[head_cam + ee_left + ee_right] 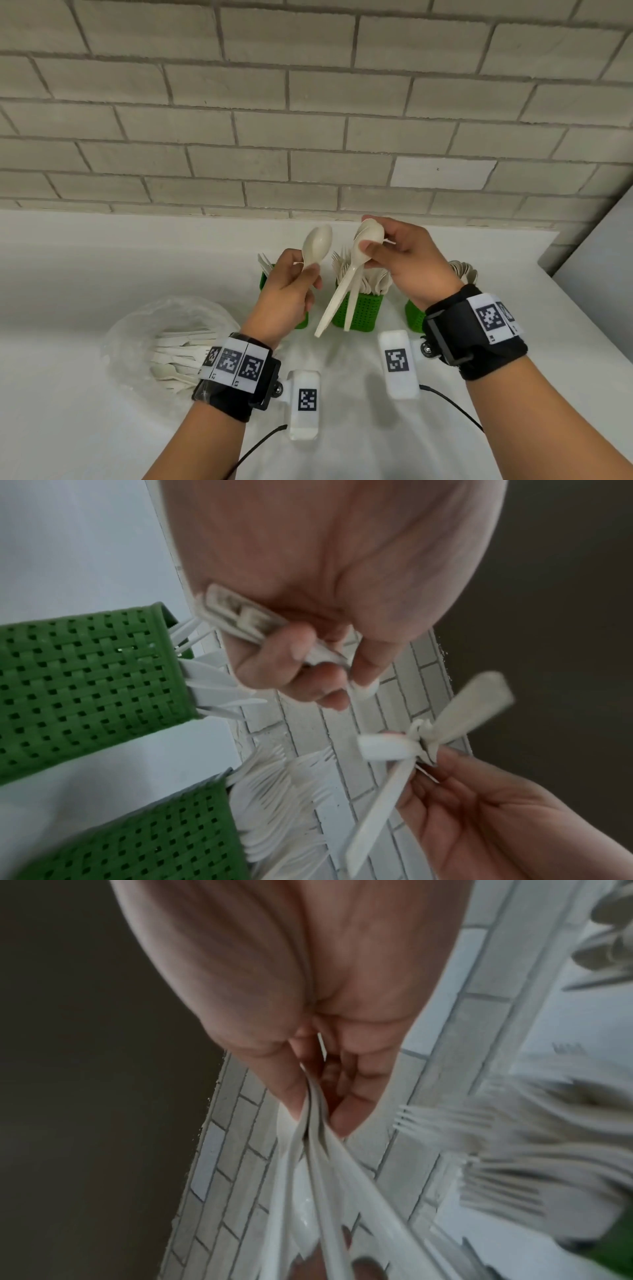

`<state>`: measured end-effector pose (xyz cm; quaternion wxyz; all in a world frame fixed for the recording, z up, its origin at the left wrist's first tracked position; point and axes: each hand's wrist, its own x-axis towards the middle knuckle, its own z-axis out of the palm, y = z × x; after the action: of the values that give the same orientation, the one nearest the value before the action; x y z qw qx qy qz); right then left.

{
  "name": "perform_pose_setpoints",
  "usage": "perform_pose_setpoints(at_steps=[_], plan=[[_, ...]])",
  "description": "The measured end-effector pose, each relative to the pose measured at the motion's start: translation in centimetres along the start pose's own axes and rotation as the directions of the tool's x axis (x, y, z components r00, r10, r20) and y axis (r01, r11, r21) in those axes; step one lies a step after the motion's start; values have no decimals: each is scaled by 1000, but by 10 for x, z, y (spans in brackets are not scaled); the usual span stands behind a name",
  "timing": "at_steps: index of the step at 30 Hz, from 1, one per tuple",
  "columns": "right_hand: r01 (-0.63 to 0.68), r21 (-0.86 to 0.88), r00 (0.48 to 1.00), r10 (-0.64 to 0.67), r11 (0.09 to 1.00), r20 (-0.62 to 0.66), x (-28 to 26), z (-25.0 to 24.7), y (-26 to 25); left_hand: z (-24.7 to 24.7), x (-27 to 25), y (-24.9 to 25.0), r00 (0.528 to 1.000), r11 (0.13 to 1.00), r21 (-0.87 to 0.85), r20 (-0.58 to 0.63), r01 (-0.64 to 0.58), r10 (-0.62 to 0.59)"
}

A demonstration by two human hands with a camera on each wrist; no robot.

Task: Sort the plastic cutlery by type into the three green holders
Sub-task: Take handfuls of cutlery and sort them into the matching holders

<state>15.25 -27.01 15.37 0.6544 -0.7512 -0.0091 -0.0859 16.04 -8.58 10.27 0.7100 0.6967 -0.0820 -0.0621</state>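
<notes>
Both hands grip spoons: left hand one, right hand seemingly several

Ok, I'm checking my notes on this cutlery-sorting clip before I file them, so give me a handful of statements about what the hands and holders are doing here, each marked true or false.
1. The left hand holds one spoon with its bowl pointing up. True.
2. The right hand is empty. False: it pinches a small stack of spoons by their bowls, handles hanging down.
3. The middle green holder contains forks. True.
4. The three holders are lying on their sides. False: all stand upright on the white counter.
5. Unsorted cutlery sits in a clear plastic bag to the person's left. True.
</notes>
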Motion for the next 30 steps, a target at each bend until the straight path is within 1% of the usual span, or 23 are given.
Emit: perform_pose_setpoints(at_steps=[1, 2, 3, 5, 7, 8, 9, 11, 12, 14, 16, 18, 20, 23, 25, 26, 28, 30], plan=[[-22, -7, 1000, 23, 1000, 9, -1, 3, 1, 1, -1, 1, 1000, 1000, -4, 8, -13, 13], [-30, -67, 1000, 30, 997, -6, -1, 5, 2, 1, 0, 1, 1000, 1000, -1, 16, -26, 26], [-21, -172, 999, 15, 985, -32, -1, 8, 3, 2, 0, 1, 999, 999, 7, 25, -48, 48], [21, -372, 996, -50, 928, -67, -2, 13, 3, 4, 0, 1, 991, 988, 73, 27, -134, 133], [64, -445, 991, -108, 893, -75, -4, 20, 3, 8, 0, 1, 971, 953, 187, 22, -239, 239], [62, -436, 991, -106, 898, -76, -3, 23, 3, 10, -1, 1, 960, 936, 221, 20, -275, 278], [37, -375, 994, -72, 926, -79, -3, 25, 4, 11, -1, 1, 954, 927, 233, 14, -294, 300], [-41, -171, 997, 29, 984, -67, -2, 29, 4, 11, -2, 1, 944, 915, 249, -10, -317, 329], [-69, -98, 996, 63, 993, -62, -2, 30, 4, 12, -2, 1, 936, 905, 259, -11, -337, 351], [-103, -37, 994, 102, 994, -47, -2, 31, 4, 13, -4, -1, 917, 881, 274, 10, -385, 398], [-129, 25, 991, 130, 991, -15, -2, 32, 4, 14, -2, -4, 905, 864, 296, 11, -408, 424], [-147, 103, 989, 147, 984, 8, -2, 32, 6, 13, 1, -6, 901, 854, 322, -11, -408, 435], [-150, 140, 989, 150, 979, 13, -3, 33, 8, 12, 4, -6, 896, 836, 367, -15, -408, 444], [-113, 90, 993, 111, 989, 36, -2, 35, 12, 12, 7, -8, 896, 821, 406, -10, -402, 444], [-80, 10, 996, 80, 997, 27, -2, 34, 14, 14, 7, -8, 909, 847, 359, 5, -391, 417], [-70, -32, 997, 70, 997, 15, -1, 33, 15, 15, 5, -6, 924, 877, 311, 11, -367, 383], [-69, -85, 998, 68, 994, -11, -1, 29, 17, 15, 0, 2, 965, 945, 198, 18, -262, 263], [-74, -70, 996, 70, 995, -50, 0, 25, 17, 12, -3, 6, 986, 976, 138, 15, -168, 167]])
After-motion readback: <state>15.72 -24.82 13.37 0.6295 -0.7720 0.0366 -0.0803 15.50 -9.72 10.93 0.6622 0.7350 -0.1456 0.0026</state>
